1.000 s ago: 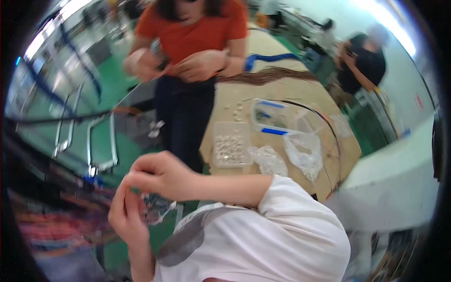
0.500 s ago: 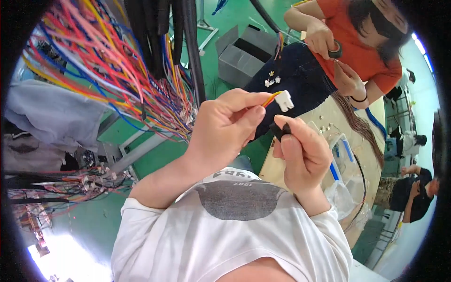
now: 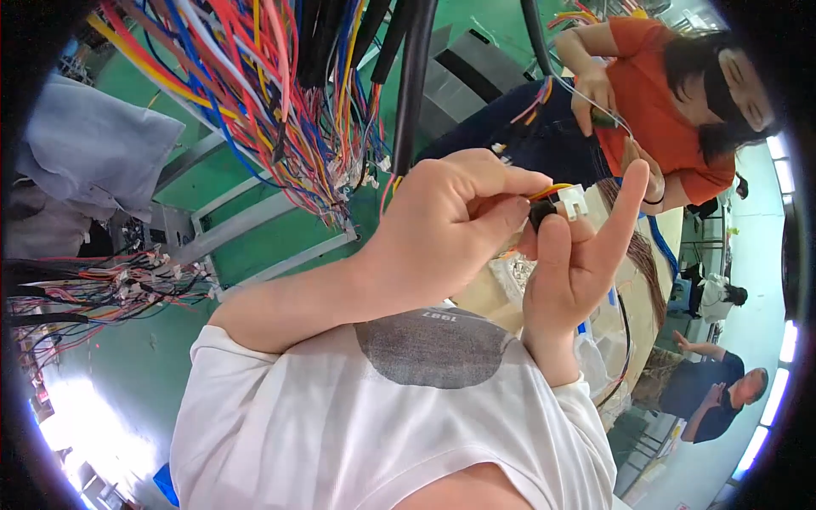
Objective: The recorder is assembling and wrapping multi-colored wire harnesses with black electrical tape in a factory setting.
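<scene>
Head view: left hand (image 3: pixel 442 225) pinches orange and yellow wires (image 3: pixel 551 190) between thumb and fingertips, closed on them. The wires end in a white plastic connector (image 3: pixel 573 201), raised at chest height before the white shirt (image 3: pixel 382 416). Right hand (image 3: pixel 574 259) grips a small black part (image 3: pixel 541 212) just below the connector, index finger pointing up. Coloured wire harness (image 3: pixel 255 93) hangs at upper left. Coworker in orange top (image 3: pixel 659 110) handles cables at upper right.

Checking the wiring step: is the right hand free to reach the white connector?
Probably yes: the right hand sits right beneath the white connector, its forefinger raised beside it, nothing between; the left hand pinches the wires.
</scene>
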The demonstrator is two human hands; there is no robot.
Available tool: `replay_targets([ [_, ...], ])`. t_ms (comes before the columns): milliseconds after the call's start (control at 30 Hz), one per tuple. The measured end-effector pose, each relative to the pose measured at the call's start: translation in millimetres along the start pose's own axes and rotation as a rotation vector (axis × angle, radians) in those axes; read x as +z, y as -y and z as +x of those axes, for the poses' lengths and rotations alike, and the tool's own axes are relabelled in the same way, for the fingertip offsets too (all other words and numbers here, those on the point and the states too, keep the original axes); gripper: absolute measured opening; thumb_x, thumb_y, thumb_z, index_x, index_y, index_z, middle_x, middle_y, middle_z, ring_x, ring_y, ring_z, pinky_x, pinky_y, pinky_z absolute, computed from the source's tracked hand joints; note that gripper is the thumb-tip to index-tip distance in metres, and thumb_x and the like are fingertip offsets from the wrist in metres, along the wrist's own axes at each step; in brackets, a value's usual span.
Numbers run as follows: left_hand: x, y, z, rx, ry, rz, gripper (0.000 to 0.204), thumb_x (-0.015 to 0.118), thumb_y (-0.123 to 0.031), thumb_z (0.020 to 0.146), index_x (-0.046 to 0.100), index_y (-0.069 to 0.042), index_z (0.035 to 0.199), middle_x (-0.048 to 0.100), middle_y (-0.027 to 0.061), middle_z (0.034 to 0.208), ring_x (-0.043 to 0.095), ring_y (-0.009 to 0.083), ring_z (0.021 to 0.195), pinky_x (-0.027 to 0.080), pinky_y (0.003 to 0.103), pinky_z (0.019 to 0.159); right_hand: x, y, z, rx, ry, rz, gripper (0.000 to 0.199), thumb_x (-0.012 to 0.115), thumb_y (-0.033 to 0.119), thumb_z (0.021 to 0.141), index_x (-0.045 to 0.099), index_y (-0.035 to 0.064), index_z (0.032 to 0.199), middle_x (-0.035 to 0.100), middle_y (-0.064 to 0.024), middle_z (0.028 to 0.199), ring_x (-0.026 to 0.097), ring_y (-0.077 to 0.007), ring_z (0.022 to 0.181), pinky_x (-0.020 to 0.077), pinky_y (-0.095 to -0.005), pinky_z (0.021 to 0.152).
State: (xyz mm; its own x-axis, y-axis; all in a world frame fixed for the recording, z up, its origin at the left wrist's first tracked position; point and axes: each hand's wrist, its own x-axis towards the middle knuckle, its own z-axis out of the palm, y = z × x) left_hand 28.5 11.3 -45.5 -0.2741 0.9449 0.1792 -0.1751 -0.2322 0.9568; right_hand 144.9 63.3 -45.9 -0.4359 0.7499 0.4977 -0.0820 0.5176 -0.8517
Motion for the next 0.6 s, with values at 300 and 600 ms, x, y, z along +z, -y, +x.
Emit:
replay_targets([
  [300,-3,4,-2,0.062,0.034,0.038,0.027,0.049,0.007,0.078,0.059,-0.001,0.101,0.050,0.0018,0.084,0.046,0.0039,0.063,0.036,0.017,0.051,-3,-2,5,0.064,0.050,0.112,0.070,0.044,-0.004,0.082,-0.004,0.0025,0.134,0.054,-0.0057,0.071,0.047,-0.0076,0.058,0.0389,-0.0177,0.054],
  [600,-7,0,-2,0.250,-0.064,0.327,0.014,0.056,0.002,0.076,0.062,0.000,0.088,0.051,0.0033,0.073,0.048,0.0073,0.059,0.037,0.019,0.050,-10,-10,5,0.102,0.077,0.048,0.044,0.048,-0.006,0.078,0.036,-0.0054,0.120,0.048,-0.0094,0.106,0.049,-0.0107,0.083,0.0392,-0.0209,0.070],
])
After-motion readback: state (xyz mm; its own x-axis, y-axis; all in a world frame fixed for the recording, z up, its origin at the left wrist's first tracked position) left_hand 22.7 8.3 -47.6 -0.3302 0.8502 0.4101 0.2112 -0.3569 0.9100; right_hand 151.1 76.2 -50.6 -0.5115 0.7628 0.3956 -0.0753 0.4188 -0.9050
